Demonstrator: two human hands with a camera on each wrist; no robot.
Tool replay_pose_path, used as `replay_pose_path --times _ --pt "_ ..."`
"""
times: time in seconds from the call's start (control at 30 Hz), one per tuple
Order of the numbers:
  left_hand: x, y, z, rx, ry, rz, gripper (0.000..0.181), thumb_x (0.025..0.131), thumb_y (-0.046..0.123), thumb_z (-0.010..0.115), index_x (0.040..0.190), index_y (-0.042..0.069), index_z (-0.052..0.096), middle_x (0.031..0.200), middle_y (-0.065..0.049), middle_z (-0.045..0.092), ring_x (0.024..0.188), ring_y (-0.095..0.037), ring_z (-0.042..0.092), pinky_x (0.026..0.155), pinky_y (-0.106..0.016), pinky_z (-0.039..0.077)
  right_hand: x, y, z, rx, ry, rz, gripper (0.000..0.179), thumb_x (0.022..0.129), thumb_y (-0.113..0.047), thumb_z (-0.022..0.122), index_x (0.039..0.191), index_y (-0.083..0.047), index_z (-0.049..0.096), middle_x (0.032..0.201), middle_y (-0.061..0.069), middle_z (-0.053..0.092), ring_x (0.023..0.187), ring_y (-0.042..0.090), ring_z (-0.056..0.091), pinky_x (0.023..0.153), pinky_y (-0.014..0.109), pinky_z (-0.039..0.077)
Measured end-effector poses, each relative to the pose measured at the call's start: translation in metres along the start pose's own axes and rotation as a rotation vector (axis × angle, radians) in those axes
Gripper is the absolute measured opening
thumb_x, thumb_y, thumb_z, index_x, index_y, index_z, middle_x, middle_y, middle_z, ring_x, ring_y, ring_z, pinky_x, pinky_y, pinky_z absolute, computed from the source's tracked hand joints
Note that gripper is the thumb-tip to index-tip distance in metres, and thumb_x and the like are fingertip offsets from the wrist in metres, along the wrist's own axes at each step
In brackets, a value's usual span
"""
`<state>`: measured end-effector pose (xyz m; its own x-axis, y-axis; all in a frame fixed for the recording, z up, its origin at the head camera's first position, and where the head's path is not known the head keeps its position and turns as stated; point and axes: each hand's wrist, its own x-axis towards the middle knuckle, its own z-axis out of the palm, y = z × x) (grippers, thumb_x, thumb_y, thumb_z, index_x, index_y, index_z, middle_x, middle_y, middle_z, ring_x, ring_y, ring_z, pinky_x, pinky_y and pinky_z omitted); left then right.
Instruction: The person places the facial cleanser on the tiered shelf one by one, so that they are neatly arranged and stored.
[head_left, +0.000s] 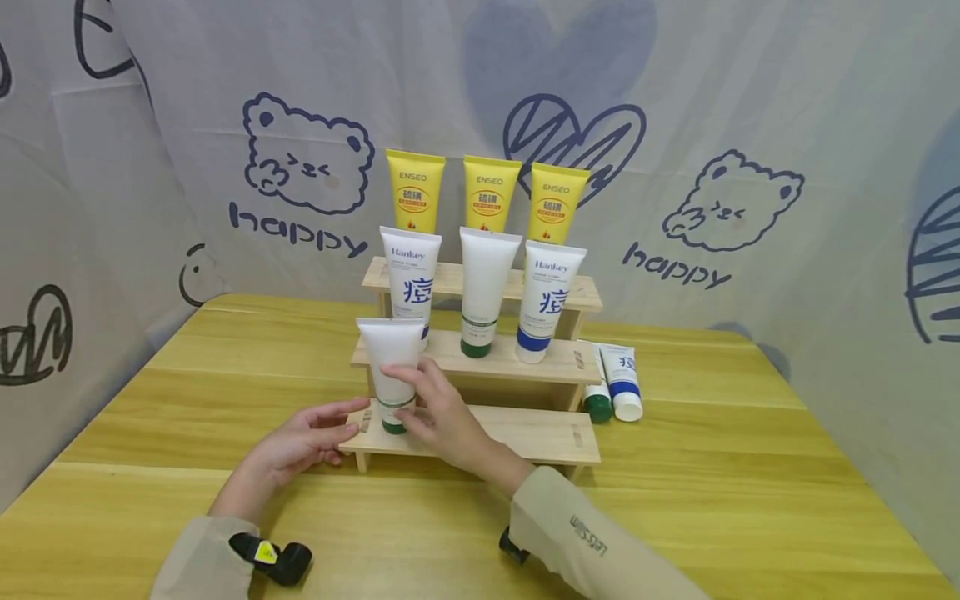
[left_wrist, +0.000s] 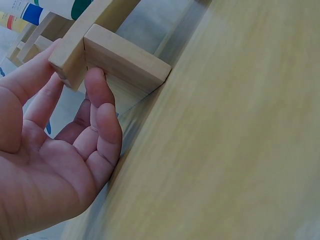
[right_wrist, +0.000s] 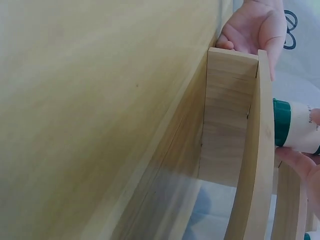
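Note:
A white squeeze tube with a green cap stands cap-down at the left end of the bottom step of the wooden three-step display rack. My right hand holds this tube, thumb low near the cap and fingers higher on its side. At the rack's left end, my left hand grips the bottom step. Its curled fingers touch the board from beneath in the left wrist view. The right wrist view shows the tube's green cap at the step's surface.
The middle step bears two blue-capped tubes with a green-capped tube between them. Yellow tubes stand on the top step. Two more tubes lie right of the rack on the wooden table. A printed cloth hangs behind.

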<state>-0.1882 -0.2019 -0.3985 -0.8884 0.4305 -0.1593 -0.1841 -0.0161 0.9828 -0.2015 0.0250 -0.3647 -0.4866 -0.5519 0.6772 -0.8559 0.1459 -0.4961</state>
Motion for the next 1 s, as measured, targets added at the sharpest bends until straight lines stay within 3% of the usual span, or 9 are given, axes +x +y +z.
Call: replay_pose_path --times 0.17,0.47,0.8,1.0 --pt "0.0 0.0 0.001 -0.003 -0.001 -0.006 0.04 0.089 0.017 0.056 0.128 0.012 0.05 0.099 0.0 0.052 0.078 -0.013 0.05 0.067 -0.029 0.046 -0.001 0.0 -0.001 -0.002 -0.012 -0.022 0.052 0.078 0.012 0.061 0.124 -0.006 0.043 0.119 0.019 0.04 0.108 0.027 0.045 0.082 0.021 0.043" --pt "-0.001 0.0 0.001 0.0 0.005 -0.01 0.043 0.089 0.017 0.056 0.13 0.009 0.047 0.101 -0.001 0.052 0.075 -0.013 0.049 0.066 -0.028 0.046 -0.007 0.001 -0.006 -0.038 -0.002 -0.096 0.053 0.076 0.007 0.066 0.123 -0.004 0.045 0.129 0.02 0.035 0.116 0.027 0.041 0.09 0.027 0.039" --pt "-0.001 0.002 0.003 0.011 0.056 -0.028 0.046 0.087 0.017 0.059 0.13 0.006 0.046 0.11 -0.003 0.046 0.079 -0.015 0.048 0.066 -0.029 0.046 -0.02 0.001 -0.021 -0.101 0.004 -0.023 0.054 0.075 0.005 0.067 0.124 -0.003 0.045 0.123 0.015 0.043 0.115 0.025 0.043 0.094 0.031 0.036" --pt "-0.001 0.001 0.002 0.005 0.048 -0.026 0.045 0.087 0.017 0.059 0.13 0.007 0.047 0.106 -0.002 0.047 0.078 -0.015 0.048 0.066 -0.029 0.046 -0.021 -0.02 -0.035 0.0 0.026 0.056 0.047 0.074 0.011 0.065 0.117 0.011 0.046 0.115 0.023 0.048 0.105 0.032 0.048 0.083 0.038 0.045"
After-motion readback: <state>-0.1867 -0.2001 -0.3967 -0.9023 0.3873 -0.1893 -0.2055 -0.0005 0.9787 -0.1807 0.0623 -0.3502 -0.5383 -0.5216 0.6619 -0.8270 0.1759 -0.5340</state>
